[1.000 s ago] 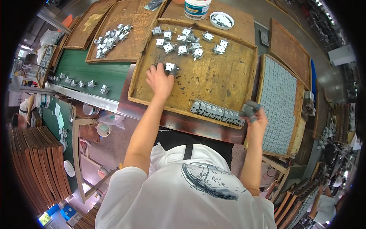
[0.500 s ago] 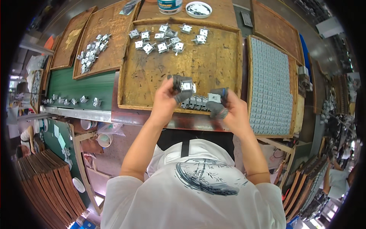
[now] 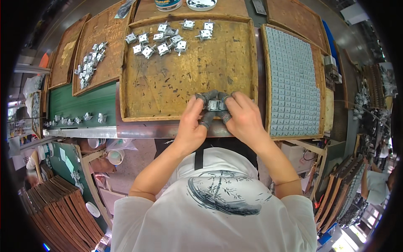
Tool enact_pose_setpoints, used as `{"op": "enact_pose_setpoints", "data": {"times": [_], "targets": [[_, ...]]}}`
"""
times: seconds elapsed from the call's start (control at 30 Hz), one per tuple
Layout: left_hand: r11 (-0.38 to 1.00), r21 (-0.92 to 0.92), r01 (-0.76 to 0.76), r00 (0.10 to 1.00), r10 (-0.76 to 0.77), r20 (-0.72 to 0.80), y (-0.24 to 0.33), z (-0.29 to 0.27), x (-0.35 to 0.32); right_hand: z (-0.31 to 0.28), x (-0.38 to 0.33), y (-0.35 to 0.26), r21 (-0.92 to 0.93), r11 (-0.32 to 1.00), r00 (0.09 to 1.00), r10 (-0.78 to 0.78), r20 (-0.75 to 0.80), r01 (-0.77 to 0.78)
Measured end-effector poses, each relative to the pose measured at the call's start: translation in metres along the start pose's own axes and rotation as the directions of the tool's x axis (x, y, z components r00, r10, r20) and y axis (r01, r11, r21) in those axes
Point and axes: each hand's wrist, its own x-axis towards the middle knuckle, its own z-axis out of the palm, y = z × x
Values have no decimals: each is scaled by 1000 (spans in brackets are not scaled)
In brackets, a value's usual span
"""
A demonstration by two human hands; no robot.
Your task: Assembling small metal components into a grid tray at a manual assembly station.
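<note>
A small silvery metal block (image 3: 215, 105) sits between my two hands, low over the near edge of the yellowed wooden tray (image 3: 193, 71). From one side my left hand (image 3: 193, 122) closes on it with fingertips in grey finger covers. Opposite, my right hand (image 3: 244, 112) grips it in the same way, both thumbs toward me. My fingers hide most of its sides and whatever lies beneath. Farther off in the tray lie several loose silvery metal parts (image 3: 163, 48), some with short pins sticking out.
To the right stands a wooden tray packed with rows of grey square parts (image 3: 291, 80). More loose metal parts (image 3: 90, 63) lie on a board at the left, and a few on the green surface (image 3: 71, 98). A tub (image 3: 168, 4) and white dish (image 3: 201, 4) stand at the back.
My hands have come together from apart, each having held a metal piece. Now both close on one block. The row of dark parts near the tray edge is covered by my hands.
</note>
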Motion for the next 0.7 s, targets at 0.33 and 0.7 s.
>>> {"op": "enact_pose_setpoints", "data": {"times": [0.33,0.7], "targets": [[903,337,-265,964,251,87,6,-6,15,-18,7,-10,319,884,937,297,185,-343],[826,447,-343,933,247,260,8,-1,22,-14,-9,18,433,848,944,211,255,-306]]}}
